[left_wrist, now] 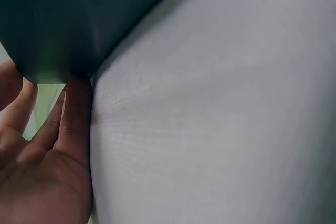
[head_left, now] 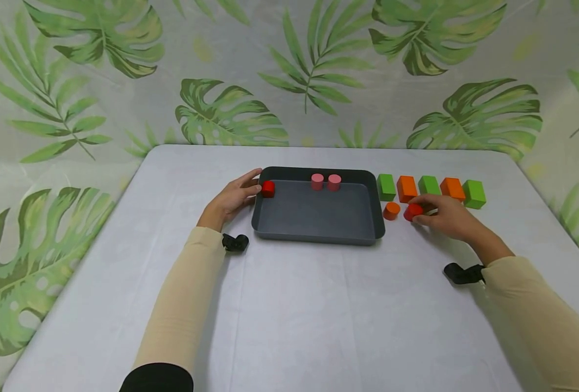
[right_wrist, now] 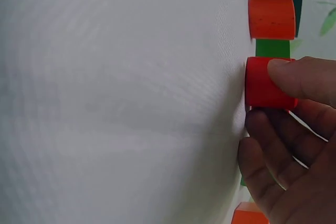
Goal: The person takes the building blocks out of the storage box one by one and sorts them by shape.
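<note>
right hand (head_left: 448, 218) pinching the red cylinder (right_wrist: 262, 90), keep it upright imo; left hand (head_left: 231, 200) spread against the baking tray (head_left: 319, 212)

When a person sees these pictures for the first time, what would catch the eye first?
Probably the dark tray, toward the far side of the white table. To its right stands a row of green and orange blocks; just in front of that row, the right hand's grip holds a red cylinder.
</note>
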`<state>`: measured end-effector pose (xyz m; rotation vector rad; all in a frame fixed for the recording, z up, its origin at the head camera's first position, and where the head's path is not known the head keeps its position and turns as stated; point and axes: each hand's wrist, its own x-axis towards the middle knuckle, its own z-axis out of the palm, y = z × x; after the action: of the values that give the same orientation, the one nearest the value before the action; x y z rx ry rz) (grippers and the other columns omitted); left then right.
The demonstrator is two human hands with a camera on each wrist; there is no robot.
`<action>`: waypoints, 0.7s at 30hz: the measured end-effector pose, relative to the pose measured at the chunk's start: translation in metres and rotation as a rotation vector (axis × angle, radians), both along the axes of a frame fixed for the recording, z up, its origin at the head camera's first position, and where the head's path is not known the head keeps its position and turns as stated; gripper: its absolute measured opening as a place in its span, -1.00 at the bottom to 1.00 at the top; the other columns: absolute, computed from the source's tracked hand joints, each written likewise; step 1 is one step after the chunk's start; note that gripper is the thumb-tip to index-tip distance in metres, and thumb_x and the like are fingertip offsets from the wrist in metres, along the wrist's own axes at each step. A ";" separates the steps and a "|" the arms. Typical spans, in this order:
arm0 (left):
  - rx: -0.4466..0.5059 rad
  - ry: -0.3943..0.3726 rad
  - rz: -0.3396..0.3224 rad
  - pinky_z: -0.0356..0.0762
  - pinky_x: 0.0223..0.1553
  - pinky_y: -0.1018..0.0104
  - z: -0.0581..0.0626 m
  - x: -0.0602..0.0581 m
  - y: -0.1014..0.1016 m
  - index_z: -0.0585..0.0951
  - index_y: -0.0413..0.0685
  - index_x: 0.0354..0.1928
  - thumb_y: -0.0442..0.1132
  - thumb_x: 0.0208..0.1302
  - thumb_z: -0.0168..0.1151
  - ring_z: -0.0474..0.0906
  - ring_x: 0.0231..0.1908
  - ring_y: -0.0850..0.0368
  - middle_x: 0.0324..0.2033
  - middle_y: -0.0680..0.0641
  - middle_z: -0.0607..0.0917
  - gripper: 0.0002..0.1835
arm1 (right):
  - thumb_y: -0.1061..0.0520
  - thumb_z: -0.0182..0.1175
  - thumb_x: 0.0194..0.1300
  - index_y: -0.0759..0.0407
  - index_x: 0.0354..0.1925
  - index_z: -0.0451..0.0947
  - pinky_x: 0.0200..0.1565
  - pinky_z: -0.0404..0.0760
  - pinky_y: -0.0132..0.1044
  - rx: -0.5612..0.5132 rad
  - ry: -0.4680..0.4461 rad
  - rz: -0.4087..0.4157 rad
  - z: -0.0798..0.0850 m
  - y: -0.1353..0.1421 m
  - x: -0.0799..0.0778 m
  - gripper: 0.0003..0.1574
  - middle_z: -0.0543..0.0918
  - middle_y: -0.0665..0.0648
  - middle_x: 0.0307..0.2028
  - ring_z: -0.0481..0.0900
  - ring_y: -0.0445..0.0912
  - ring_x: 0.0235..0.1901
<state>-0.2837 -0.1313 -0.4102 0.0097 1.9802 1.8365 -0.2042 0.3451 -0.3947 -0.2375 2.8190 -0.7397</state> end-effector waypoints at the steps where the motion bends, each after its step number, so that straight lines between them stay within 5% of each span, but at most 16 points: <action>1: -0.001 0.000 -0.001 0.09 0.56 0.05 0.000 0.000 0.000 0.17 0.31 0.54 -0.29 0.50 0.04 0.13 0.52 0.01 0.55 -0.08 0.14 -0.34 | 0.10 0.23 0.38 0.32 0.27 0.42 0.01 0.68 0.05 0.003 -0.004 -0.001 0.000 0.001 0.000 -0.42 0.56 0.43 0.11 0.53 0.30 0.07; 21: 0.005 0.011 -0.011 0.08 0.56 0.07 0.000 0.001 0.000 0.15 0.29 0.55 -0.28 0.50 0.04 0.13 0.52 0.01 0.55 -0.08 0.14 -0.34 | 0.13 0.22 0.37 0.30 0.24 0.45 0.13 0.59 0.20 -0.018 0.025 0.012 0.000 0.000 0.003 -0.47 0.59 0.44 0.07 0.58 0.30 0.03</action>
<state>-0.2829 -0.1314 -0.4099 0.0316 1.9794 1.8382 -0.2016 0.3455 -0.3949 -0.2678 2.8326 -0.7657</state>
